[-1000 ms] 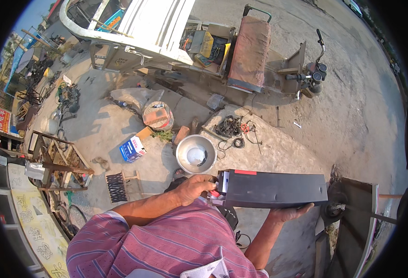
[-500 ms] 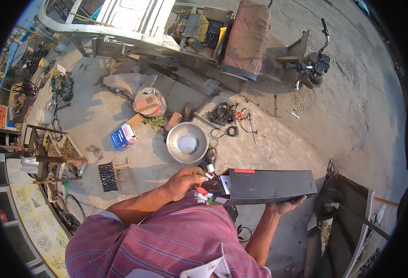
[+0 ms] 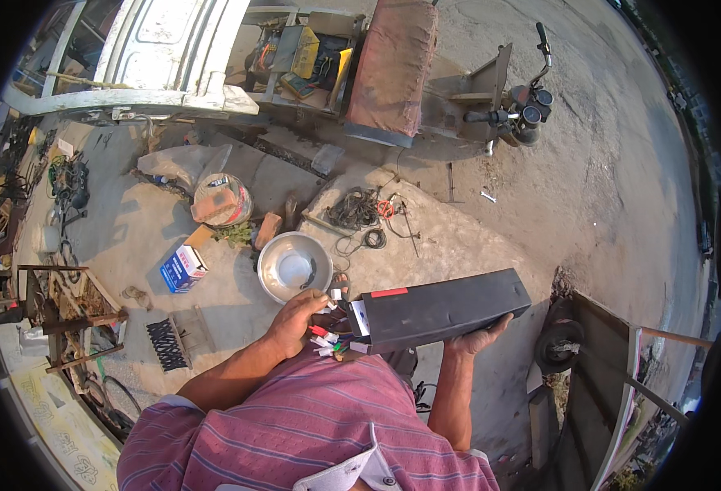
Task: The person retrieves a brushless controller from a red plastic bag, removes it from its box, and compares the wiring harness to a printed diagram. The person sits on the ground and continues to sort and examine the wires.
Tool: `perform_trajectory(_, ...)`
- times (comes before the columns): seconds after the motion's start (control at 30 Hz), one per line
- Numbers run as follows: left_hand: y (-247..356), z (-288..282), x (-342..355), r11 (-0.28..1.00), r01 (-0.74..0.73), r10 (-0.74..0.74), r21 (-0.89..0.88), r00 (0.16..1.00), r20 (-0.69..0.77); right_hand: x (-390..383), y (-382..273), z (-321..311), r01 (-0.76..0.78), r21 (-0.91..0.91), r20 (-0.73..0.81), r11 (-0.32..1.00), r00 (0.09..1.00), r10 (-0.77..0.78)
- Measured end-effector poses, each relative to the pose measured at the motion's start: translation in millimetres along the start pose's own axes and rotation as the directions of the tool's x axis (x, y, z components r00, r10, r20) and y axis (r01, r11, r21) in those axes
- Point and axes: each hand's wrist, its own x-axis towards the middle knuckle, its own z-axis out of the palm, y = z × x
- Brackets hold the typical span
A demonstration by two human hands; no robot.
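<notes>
right hand flat under black box

The right hand supports a black box, left hand beside wire connectors.

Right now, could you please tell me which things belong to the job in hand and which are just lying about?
Belonging to the job, it seems:
box, held by the right hand
connectors, beside the left hand

Lying about, it seems:
basin
carton
loose brick
cable tangle
</notes>
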Motion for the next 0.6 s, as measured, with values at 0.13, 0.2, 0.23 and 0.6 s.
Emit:
perform_trajectory(0.13, 6, 22, 30, 0.997, 0.071, -0.069, -0.027, 0.995, 0.077, 28, -18, -4, 0.05, 0.011, 0.061, 0.999, 0.997, -0.051)
perform_trajectory(0.2, 2, 37, 45, 0.993, 0.078, -0.071, -0.086, 0.994, 0.088, 51, -27, -8, 0.016, 0.063, 0.123, 0.998, 0.992, -0.023)
perform_trajectory(0.23, 0, 46, 53, 0.992, 0.079, -0.077, -0.103, 0.997, 0.02, 62, -29, -10, 0.021, 0.048, 0.129, 0.999, 0.991, -0.027)
perform_trajectory(0.6, 16, 165, 91, 0.777, -0.142, 0.002, 0.613, 0.975, 0.224, 176, -61, -21, -0.032, 0.16, 0.161, 0.987, 0.987, 0.006)
